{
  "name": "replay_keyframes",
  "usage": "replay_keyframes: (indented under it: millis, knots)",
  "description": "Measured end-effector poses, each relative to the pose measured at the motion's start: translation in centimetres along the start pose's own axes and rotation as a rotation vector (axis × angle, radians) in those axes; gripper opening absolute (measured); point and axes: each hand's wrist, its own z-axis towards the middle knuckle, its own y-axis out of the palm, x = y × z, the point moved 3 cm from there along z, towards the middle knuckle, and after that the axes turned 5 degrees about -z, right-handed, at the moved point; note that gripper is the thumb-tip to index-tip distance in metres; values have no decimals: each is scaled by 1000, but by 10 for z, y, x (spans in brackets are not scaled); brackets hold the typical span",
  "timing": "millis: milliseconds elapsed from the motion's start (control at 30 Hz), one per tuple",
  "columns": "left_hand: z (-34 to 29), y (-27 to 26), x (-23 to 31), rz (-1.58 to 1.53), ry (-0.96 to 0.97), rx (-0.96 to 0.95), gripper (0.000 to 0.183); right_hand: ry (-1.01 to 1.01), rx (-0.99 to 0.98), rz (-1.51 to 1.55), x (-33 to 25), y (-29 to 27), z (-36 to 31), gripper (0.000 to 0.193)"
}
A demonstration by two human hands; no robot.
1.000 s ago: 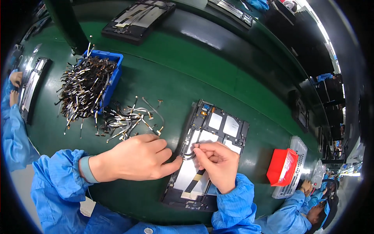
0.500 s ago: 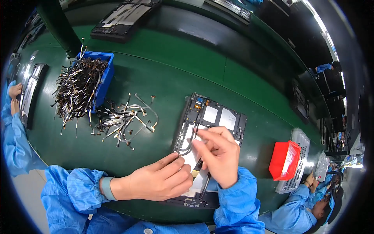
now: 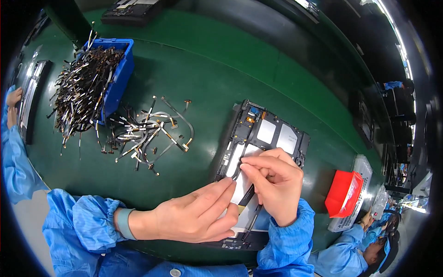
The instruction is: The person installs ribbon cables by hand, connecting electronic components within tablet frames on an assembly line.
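Observation:
An opened flat electronic device (image 3: 265,131), black with silver panels inside, lies on the bench under my hands. Along its left side runs a thin dark flat cable (image 3: 238,170). My right hand (image 3: 277,177) pinches this cable between thumb and forefinger over the silver panels. Lower down, the fingertips of my left hand (image 3: 198,210) are closed at the cable's lower end, close to the device's left edge. That end is hidden under the fingers. Left of the device, a loose pile of similar cables (image 3: 150,131) lies on the bench.
A blue bin (image 3: 121,83) heaped with cables (image 3: 85,87) stands at the far left on the green bench (image 3: 194,83). At right sit a red bin (image 3: 341,196) and a pale perforated tray (image 3: 362,168). Co-workers in blue sleeves (image 3: 20,161) work at both sides.
The view has shifted, so the bench things sit differently in it. The cable, bowed out in a curve before, now lies straighter along the device. Both hands keep their pinch, and the fingertips are closer together.

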Motion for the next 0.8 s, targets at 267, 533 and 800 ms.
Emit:
replay_keyframes:
  millis: [267, 533, 800]
  knots:
    - [2, -1, 0, 16, 23, -2, 40, 33, 96, 20, 1, 0, 4, 13]
    - [1, 1, 0, 7, 29, -12, 38, -74, 105, -32, 7, -1, 13, 9]
    - [3, -1, -1, 5, 37, -10, 42, -77, 150, -85, 3, 1, 12, 11]
